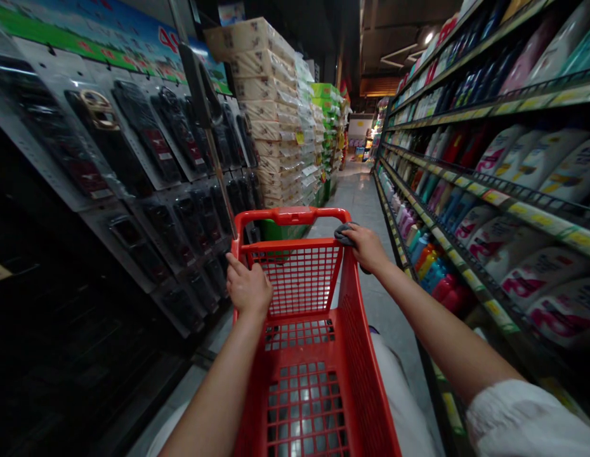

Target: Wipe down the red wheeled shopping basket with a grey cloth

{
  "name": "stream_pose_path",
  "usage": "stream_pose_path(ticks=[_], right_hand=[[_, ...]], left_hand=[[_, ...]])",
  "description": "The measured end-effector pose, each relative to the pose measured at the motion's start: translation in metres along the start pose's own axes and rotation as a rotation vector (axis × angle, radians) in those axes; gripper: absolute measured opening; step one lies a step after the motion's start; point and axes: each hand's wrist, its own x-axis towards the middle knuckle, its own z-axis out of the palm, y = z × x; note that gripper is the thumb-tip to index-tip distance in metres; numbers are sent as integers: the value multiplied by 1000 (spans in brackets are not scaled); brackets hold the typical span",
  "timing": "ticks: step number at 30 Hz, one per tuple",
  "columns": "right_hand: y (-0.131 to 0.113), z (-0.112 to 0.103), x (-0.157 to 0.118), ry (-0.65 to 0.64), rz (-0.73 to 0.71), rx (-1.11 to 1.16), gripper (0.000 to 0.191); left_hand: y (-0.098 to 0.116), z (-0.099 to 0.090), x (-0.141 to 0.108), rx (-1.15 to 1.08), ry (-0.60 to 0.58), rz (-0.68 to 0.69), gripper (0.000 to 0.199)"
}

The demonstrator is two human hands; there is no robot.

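A red plastic shopping basket (366, 362) with grid walls stands before me, and its inside shows only the bare grid floor. My left hand (250, 285) is closed over the basket's left rim near the far corner. At the far right corner, my right hand (366, 246) presses a bunched dark grey cloth (343, 234) against the rim, fingers closed around it. From the far left corner a metal pole with a black grip (200, 89) rises at a slant. Some fingertips of both hands are hidden behind the rim and the cloth.
Packaged belts (143, 133) hang on the left wall. Beyond them rise stacked wrapped packs (271, 108) and green packs (326, 101). Shelves of bottles (518, 152) line the right side. A tiled aisle floor (354, 190) runs ahead between them.
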Motion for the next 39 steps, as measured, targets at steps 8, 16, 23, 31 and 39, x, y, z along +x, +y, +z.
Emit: stream_pose_path(ticks=[8, 16, 23, 31, 39], right_hand=[[-39, -22, -64, -192, -44, -199, 33], [-15, -24, -2, -32, 174, -125, 40], [-1, -30, 78, 155, 284, -95, 70], [-18, -3, 110, -28, 480, -135, 35], [-69, 6, 141, -114, 330, 23, 40]], left_hand=[[3, -8, -7, -63, -27, 29, 29], [4, -14, -9, -107, -40, 56, 27], [2, -7, -5, -106, -15, 80, 26], [3, -8, -6, -130, -26, 67, 26], [2, -3, -6, -157, -28, 44, 25]])
